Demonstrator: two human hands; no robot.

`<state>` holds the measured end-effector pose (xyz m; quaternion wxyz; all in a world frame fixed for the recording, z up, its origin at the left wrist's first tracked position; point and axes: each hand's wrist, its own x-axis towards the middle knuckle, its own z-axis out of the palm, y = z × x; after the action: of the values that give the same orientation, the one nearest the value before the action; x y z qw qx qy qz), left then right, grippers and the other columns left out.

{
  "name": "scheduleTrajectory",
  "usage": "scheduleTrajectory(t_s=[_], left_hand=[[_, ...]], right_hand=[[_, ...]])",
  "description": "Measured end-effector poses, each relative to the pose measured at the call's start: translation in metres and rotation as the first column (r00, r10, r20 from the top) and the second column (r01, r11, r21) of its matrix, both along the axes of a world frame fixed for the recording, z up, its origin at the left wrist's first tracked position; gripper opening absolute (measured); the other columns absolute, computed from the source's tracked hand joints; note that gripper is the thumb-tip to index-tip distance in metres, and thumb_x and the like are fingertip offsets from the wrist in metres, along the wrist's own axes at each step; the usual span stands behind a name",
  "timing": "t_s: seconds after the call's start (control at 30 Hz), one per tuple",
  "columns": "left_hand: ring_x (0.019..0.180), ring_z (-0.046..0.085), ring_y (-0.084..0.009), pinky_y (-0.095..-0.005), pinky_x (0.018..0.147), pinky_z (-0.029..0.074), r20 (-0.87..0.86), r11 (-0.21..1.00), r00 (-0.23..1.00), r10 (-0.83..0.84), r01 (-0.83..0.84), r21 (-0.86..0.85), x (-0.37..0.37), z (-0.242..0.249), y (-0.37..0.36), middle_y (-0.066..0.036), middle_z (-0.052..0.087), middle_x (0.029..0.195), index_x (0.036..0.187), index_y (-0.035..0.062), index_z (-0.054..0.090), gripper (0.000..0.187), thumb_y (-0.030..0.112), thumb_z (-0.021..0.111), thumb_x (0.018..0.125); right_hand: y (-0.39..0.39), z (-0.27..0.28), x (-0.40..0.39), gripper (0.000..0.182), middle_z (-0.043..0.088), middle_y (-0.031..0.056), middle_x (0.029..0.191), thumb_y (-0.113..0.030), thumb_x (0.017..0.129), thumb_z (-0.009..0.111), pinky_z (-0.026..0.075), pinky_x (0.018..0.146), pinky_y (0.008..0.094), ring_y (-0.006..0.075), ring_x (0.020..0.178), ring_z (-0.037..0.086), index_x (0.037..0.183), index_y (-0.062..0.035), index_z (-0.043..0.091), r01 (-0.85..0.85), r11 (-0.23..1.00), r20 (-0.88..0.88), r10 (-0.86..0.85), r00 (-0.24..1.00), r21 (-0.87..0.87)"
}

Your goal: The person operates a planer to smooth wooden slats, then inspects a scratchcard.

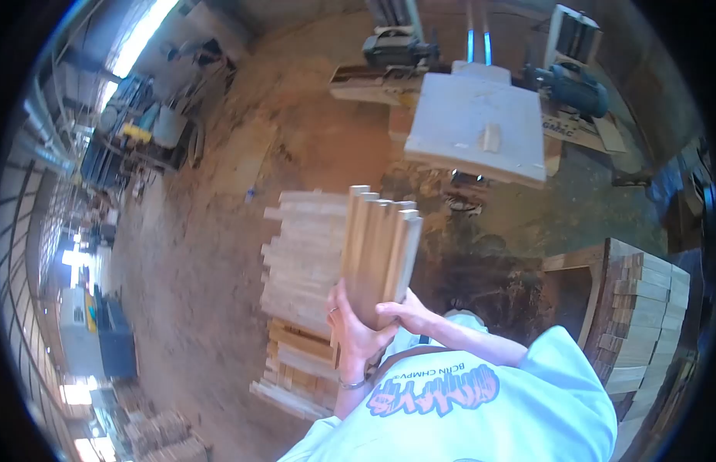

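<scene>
- Workshop floor, brown and dusty; motors and a pale, flat-topped platform stand ahead of me, a small block lying on the platform.
- Bundle of wooden slats in both hands, in front of the shirt. From my head camera, it extends beyond the palms, away from the body.
- Left hand: closed against the bundle's left side near its lower end, fingers along the wood. Bracelet at that wrist.
- Right hand: closed on the right side at the same end, thumb over the near face. Other fingers partly hidden; I can't tell how far they wrap underneath.
- Grip width matches the bundle, no gap seen at either palm. Neither hand is clearly nearer; they bracket one end between them.
- Bundle's long axis: up my view, far end leaning slightly right, pointing toward the platform side. Far ends stepped, not flush. I can't judge how steeply it tilts.
- Rows of boards on the floor, left of the bundle, their lengths crosswise to it; its edge overlaps them in view.
- More stacked wood off to the right, apart from both hands.
</scene>
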<state>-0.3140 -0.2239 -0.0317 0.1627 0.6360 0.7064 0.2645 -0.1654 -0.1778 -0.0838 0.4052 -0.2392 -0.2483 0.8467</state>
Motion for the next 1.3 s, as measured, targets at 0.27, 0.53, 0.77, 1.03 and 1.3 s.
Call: scheduleTrajectory(t_s=[0.27, 0.53, 0.77, 1.03, 1.3], left_hand=[[0.140, 0.034, -0.0437, -0.0588, 0.114, 0.026, -0.102, 0.909, 0.910, -0.402, 0.410, 0.070, 0.083, 0.035, 0.157, -0.025, 0.033, 0.148, 0.158, 0.0048, 0.022, 0.135, 0.039, 0.092, 0.049], [0.135, 0.036, -0.0404, -0.0568, 0.111, 0.027, -0.296, 0.763, 0.748, -0.593, 0.640, 0.090, 0.074, 0.031, 0.375, -0.021, 0.038, 0.142, 0.156, 0.0111, 0.030, 0.128, 0.038, 0.087, 0.045], [0.131, 0.038, -0.0394, -0.0536, 0.109, 0.029, -0.306, 0.557, 0.503, -0.808, 0.822, -0.120, 0.080, -0.037, 0.550, -0.020, 0.039, 0.139, 0.154, 0.0125, 0.034, 0.125, 0.034, 0.087, 0.042], [0.131, 0.043, -0.0385, -0.0539, 0.107, 0.032, -0.289, 0.326, 0.261, -0.921, 0.924, -0.203, 0.114, -0.144, 0.660, -0.019, 0.043, 0.142, 0.153, 0.0122, 0.033, 0.125, 0.030, 0.091, 0.044], [0.137, 0.042, -0.0363, -0.0532, 0.114, 0.031, -0.187, 0.369, 0.332, -0.924, 0.904, -0.215, 0.123, -0.151, 0.630, -0.014, 0.041, 0.149, 0.153, 0.0066, 0.033, 0.118, 0.015, 0.087, 0.049]], right_hand=[[0.094, -0.019, 0.071, 0.076, 0.059, 0.0137, 0.135, -0.012, 0.081, 0.081, 0.052, 0.101, 0.0400, 0.0243, 0.124, 0.058, 0.145, 0.0021, 0.042, 0.447, 0.894, -0.068, -0.448, 0.891, -0.037], [0.272, 0.002, 0.092, 0.048, 0.067, 0.0064, 0.114, -0.018, 0.090, 0.078, 0.057, 0.084, 0.0333, 0.0168, 0.098, 0.068, 0.129, -0.0007, 0.057, 0.809, 0.574, 0.179, -0.789, 0.588, -0.126], [0.379, -0.074, 0.111, 0.044, 0.071, 0.0096, 0.111, -0.022, 0.090, 0.080, 0.061, 0.077, 0.0356, 0.0194, 0.098, 0.071, 0.126, -0.0021, 0.063, 0.735, 0.579, 0.269, -0.690, 0.672, -0.352], [0.439, -0.071, 0.143, 0.065, 0.073, 0.0142, 0.118, -0.035, 0.078, 0.087, 0.055, 0.099, 0.0462, 0.0325, 0.114, 0.069, 0.130, -0.0014, 0.065, -0.117, 0.827, 0.742, -0.419, 0.524, 0.550], [0.488, -0.148, 0.151, 0.104, 0.014, 0.0227, 0.169, -0.070, 0.094, 0.051, 0.002, 0.127, 0.0592, 0.0410, 0.157, 0.012, 0.162, -0.0001, 0.016, -0.444, 0.752, 0.849, -0.528, 0.036, 0.487]])
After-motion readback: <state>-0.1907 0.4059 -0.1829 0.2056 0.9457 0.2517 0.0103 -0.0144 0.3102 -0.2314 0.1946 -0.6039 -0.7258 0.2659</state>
